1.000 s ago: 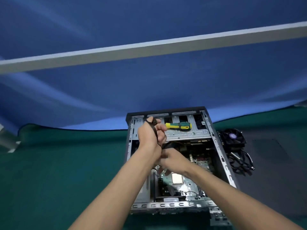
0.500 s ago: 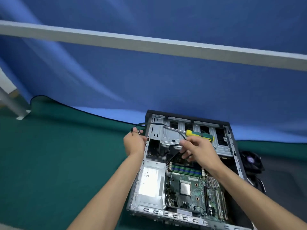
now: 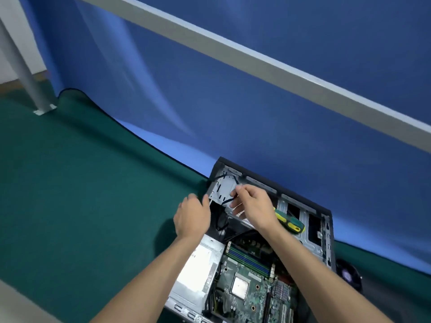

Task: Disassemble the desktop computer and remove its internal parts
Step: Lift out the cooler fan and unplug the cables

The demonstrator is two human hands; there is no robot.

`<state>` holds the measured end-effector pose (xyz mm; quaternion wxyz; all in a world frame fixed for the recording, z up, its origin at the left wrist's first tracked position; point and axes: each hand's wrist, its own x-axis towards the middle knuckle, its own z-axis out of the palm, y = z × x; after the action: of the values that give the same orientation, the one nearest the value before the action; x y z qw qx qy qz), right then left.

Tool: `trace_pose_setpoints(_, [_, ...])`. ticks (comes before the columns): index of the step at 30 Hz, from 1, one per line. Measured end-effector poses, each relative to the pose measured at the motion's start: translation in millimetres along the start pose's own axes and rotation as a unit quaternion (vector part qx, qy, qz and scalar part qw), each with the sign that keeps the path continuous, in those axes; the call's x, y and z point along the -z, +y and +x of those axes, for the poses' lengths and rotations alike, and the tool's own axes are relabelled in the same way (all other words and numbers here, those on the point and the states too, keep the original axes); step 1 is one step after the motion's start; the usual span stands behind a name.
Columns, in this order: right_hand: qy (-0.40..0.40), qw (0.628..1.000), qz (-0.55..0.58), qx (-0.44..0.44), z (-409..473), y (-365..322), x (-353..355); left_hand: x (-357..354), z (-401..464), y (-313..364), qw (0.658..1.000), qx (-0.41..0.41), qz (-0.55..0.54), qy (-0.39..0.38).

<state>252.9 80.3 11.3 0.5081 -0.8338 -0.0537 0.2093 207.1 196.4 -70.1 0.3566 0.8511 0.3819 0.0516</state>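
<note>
One open computer case (image 3: 325,231) lies on its side on the green mat (image 3: 81,194), at the mat's far edge against the blue backdrop (image 3: 256,117). Your left hand (image 3: 192,216) sits at the case's left wall; fingers loosely curled, and I can't tell if they hold anything. Inside, left to right: one silver power supply (image 3: 198,266), label washed out and unreadable; one motherboard (image 3: 247,292) with four memory sticks (image 3: 250,257) and one bare processor (image 3: 239,287). Your right hand (image 3: 253,206) pinches one black cable (image 3: 227,201) over the drive bay; cable ends hidden. One green-and-yellow screwdriver (image 3: 289,221) rests on the bay, tip covered by your wrist. One fan (image 3: 349,275) lies right of the case, mostly hidden. Case's near end is cut off.
</note>
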Motion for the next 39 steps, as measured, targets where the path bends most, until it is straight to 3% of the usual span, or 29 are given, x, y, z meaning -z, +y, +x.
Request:
trace_pose_setpoints(6, [-0.008, 0.995, -0.090, 0.040, 21, -11, -18, 4, 5, 5, 1.000, 0.016, -0.026, -0.004])
trace_pose_setpoints(10, [-0.007, 0.979, -0.186, 0.076, 43, -27, -28, 2, 0, 7, 0.998, -0.063, -0.025, 0.001])
trace_pose_setpoints(13, [-0.061, 0.965, -0.247, 0.067, 57, -28, -37, -1, -1, 6, 0.995, -0.096, -0.006, -0.004])
trace_pose_setpoints(16, [-0.078, 0.977, -0.195, 0.035, 61, -19, -43, -2, 3, 7, 0.997, -0.072, -0.019, -0.006])
trace_pose_setpoints(21, [0.003, 0.997, -0.068, 0.028, 49, 1, -26, -4, 5, 7, 0.997, -0.066, -0.027, 0.020])
trace_pose_setpoints(29, [0.032, 0.997, -0.066, -0.004, -2, 57, 13, -2, 0, 9, 0.992, -0.115, -0.003, 0.044])
trace_pose_setpoints(32, [0.052, 0.997, -0.064, -0.013, -16, 76, 17, -2, -8, 9, 0.966, -0.244, 0.063, 0.064])
trace_pose_setpoints(35, [0.049, 0.992, -0.116, -0.006, -28, 91, 15, -3, -21, 5, 0.907, -0.409, 0.087, 0.046])
trace_pose_setpoints(37, [0.026, 0.988, -0.152, -0.027, -35, 104, 10, -7, -32, -4, 0.867, -0.476, 0.141, -0.045])
trace_pose_setpoints(39, [0.005, 0.983, -0.173, -0.054, -39, 119, 5, -15, -38, -11, 0.854, -0.452, 0.196, -0.167])
